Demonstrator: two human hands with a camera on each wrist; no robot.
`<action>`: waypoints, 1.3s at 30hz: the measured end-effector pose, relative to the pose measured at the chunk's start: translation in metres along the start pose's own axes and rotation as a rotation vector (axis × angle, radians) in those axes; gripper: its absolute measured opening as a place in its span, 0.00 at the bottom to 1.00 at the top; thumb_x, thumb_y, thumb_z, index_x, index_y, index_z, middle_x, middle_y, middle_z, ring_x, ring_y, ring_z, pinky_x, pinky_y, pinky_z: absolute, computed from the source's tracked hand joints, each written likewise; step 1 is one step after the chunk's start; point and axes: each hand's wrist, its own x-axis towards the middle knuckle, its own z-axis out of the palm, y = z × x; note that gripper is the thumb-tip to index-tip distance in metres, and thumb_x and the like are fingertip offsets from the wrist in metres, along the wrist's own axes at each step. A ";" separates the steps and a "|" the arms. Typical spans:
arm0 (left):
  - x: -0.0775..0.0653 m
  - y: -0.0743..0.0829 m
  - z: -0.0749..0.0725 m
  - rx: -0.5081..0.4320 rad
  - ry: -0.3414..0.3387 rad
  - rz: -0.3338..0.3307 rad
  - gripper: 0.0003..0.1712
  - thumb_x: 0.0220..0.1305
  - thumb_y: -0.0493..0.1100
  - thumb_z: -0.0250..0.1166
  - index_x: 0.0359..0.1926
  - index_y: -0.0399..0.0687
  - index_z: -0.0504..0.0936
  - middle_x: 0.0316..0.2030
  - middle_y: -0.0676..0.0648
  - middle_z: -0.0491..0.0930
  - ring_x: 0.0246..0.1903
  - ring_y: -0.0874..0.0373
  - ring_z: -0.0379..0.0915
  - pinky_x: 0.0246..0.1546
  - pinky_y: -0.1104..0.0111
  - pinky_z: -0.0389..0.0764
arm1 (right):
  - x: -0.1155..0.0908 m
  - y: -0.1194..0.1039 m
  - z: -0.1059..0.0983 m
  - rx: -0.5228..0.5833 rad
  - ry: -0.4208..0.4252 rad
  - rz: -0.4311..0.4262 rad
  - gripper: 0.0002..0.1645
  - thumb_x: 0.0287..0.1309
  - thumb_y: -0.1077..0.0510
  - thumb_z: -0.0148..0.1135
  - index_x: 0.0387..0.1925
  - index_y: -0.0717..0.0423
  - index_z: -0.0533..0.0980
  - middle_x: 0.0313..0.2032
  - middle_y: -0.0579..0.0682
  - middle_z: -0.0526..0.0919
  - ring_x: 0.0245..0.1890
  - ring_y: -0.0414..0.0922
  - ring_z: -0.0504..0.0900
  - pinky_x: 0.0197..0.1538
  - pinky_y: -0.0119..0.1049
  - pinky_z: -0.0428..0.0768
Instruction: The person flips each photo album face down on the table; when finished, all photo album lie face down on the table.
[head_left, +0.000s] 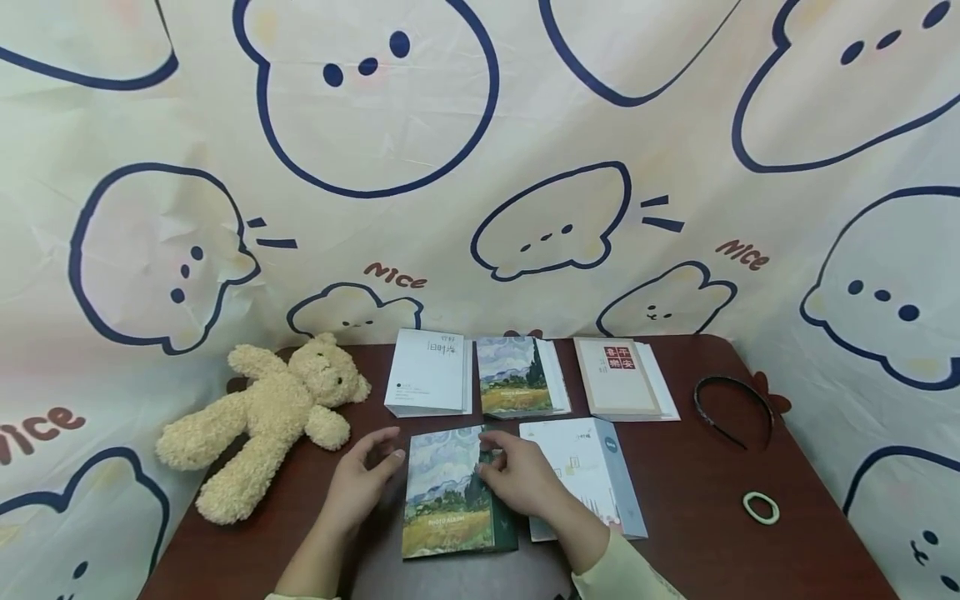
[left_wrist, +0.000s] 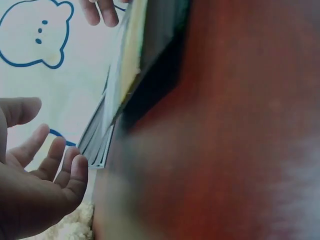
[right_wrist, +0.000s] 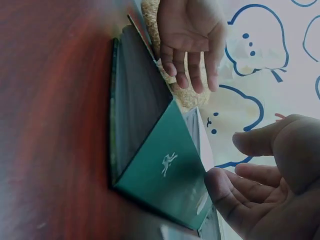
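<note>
Eyeing a painted-landscape album (head_left: pixel 444 483) on the table (head_left: pixel 712 517): "PHOTO ALBUM" across its cover, white leaping figure (right_wrist: pixel 168 164) on the green spine (right_wrist: pixel 159 192)! My left grip (head_left: pixel 362 482) is wide beside it; my right grip (head_left: pixel 528 477), parted, meets the spine.

On the bench (head_left: pixel 697 492) we see a teddy bear (head_left: pixel 277 412) left, a black headband (head_left: pixel 723 379) and pale-green ring (head_left: pixel 765 521) right.

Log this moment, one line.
left hand: beside photo album, holding nothing | right hand: at its green spine, contact unclear | teddy bear: left of album
</note>
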 end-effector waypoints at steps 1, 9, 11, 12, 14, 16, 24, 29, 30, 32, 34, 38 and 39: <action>0.002 0.000 -0.001 0.000 0.004 -0.002 0.28 0.73 0.45 0.67 0.71 0.52 0.74 0.62 0.41 0.76 0.62 0.47 0.71 0.51 0.59 0.78 | 0.003 -0.001 0.001 -0.001 0.005 -0.002 0.28 0.69 0.55 0.67 0.67 0.57 0.76 0.55 0.51 0.85 0.37 0.34 0.82 0.36 0.35 0.79; 0.022 0.001 -0.006 -0.039 0.047 -0.022 0.35 0.74 0.45 0.65 0.77 0.48 0.64 0.72 0.37 0.63 0.72 0.38 0.59 0.63 0.44 0.72 | 0.031 -0.011 0.006 -0.031 0.042 -0.030 0.25 0.70 0.54 0.65 0.66 0.55 0.77 0.55 0.51 0.85 0.41 0.38 0.82 0.40 0.38 0.81; 0.026 0.000 -0.006 -0.049 0.051 -0.038 0.37 0.74 0.45 0.65 0.78 0.46 0.61 0.75 0.34 0.59 0.74 0.36 0.55 0.64 0.41 0.69 | 0.038 -0.012 0.008 -0.040 0.038 -0.030 0.26 0.71 0.53 0.65 0.66 0.56 0.76 0.56 0.51 0.84 0.44 0.42 0.83 0.43 0.41 0.82; 0.028 0.000 -0.007 -0.056 0.049 -0.047 0.38 0.75 0.45 0.64 0.78 0.45 0.59 0.76 0.34 0.57 0.74 0.35 0.54 0.65 0.40 0.69 | 0.042 -0.012 0.010 -0.050 0.038 -0.028 0.27 0.71 0.53 0.65 0.67 0.56 0.76 0.56 0.52 0.84 0.46 0.43 0.83 0.45 0.42 0.82; 0.033 0.000 -0.007 -0.070 0.044 -0.057 0.40 0.75 0.46 0.64 0.80 0.44 0.56 0.77 0.33 0.54 0.76 0.34 0.51 0.67 0.39 0.66 | 0.050 -0.011 0.013 -0.068 0.042 -0.029 0.28 0.71 0.51 0.65 0.67 0.57 0.75 0.57 0.52 0.83 0.49 0.46 0.83 0.47 0.45 0.82; 0.039 -0.001 -0.007 -0.082 0.040 -0.063 0.42 0.75 0.45 0.64 0.81 0.43 0.54 0.78 0.32 0.52 0.76 0.34 0.50 0.68 0.38 0.65 | 0.058 -0.012 0.015 -0.074 0.047 -0.019 0.29 0.71 0.50 0.65 0.68 0.57 0.74 0.59 0.53 0.82 0.52 0.48 0.83 0.49 0.47 0.83; 0.062 -0.001 0.000 -0.159 0.044 -0.081 0.48 0.75 0.43 0.63 0.83 0.41 0.44 0.79 0.31 0.47 0.77 0.34 0.46 0.70 0.40 0.63 | 0.088 -0.016 0.025 -0.151 0.031 -0.004 0.35 0.70 0.47 0.64 0.73 0.54 0.69 0.67 0.57 0.76 0.65 0.54 0.77 0.62 0.52 0.78; 0.072 -0.001 0.008 -0.211 0.043 -0.084 0.49 0.75 0.43 0.62 0.83 0.41 0.42 0.79 0.31 0.46 0.77 0.34 0.47 0.71 0.41 0.63 | 0.101 -0.019 0.029 -0.189 0.004 -0.001 0.38 0.69 0.49 0.65 0.74 0.58 0.67 0.70 0.59 0.72 0.69 0.57 0.72 0.68 0.53 0.73; 0.074 -0.001 0.009 -0.220 0.043 -0.086 0.48 0.75 0.43 0.62 0.83 0.41 0.42 0.80 0.31 0.45 0.77 0.34 0.47 0.71 0.41 0.63 | 0.103 -0.019 0.029 -0.192 -0.003 0.003 0.38 0.69 0.49 0.65 0.75 0.58 0.67 0.71 0.60 0.71 0.70 0.57 0.72 0.68 0.53 0.72; 0.075 0.000 0.011 -0.226 0.046 -0.091 0.49 0.75 0.43 0.62 0.83 0.41 0.42 0.80 0.31 0.45 0.77 0.34 0.46 0.71 0.41 0.62 | 0.107 -0.020 0.029 -0.206 -0.019 0.012 0.39 0.69 0.49 0.66 0.75 0.59 0.66 0.72 0.61 0.69 0.71 0.57 0.70 0.70 0.53 0.71; 0.076 0.001 0.013 -0.228 0.049 -0.102 0.49 0.75 0.44 0.62 0.83 0.42 0.42 0.80 0.32 0.44 0.78 0.35 0.45 0.72 0.41 0.61 | 0.111 -0.020 0.029 -0.220 -0.038 0.030 0.40 0.69 0.48 0.65 0.75 0.59 0.66 0.74 0.61 0.67 0.72 0.58 0.68 0.71 0.53 0.70; 0.079 0.000 0.015 -0.232 0.062 -0.116 0.48 0.75 0.45 0.62 0.83 0.41 0.43 0.80 0.32 0.45 0.79 0.35 0.43 0.73 0.42 0.59 | 0.114 -0.023 0.031 -0.238 -0.076 0.070 0.42 0.69 0.46 0.64 0.77 0.59 0.64 0.76 0.62 0.64 0.74 0.58 0.65 0.72 0.53 0.68; 0.079 0.000 0.016 -0.234 0.066 -0.119 0.48 0.75 0.45 0.62 0.83 0.40 0.43 0.80 0.32 0.46 0.78 0.35 0.43 0.73 0.42 0.59 | 0.115 -0.024 0.032 -0.241 -0.082 0.076 0.42 0.69 0.45 0.64 0.77 0.59 0.64 0.76 0.62 0.64 0.75 0.57 0.65 0.72 0.53 0.68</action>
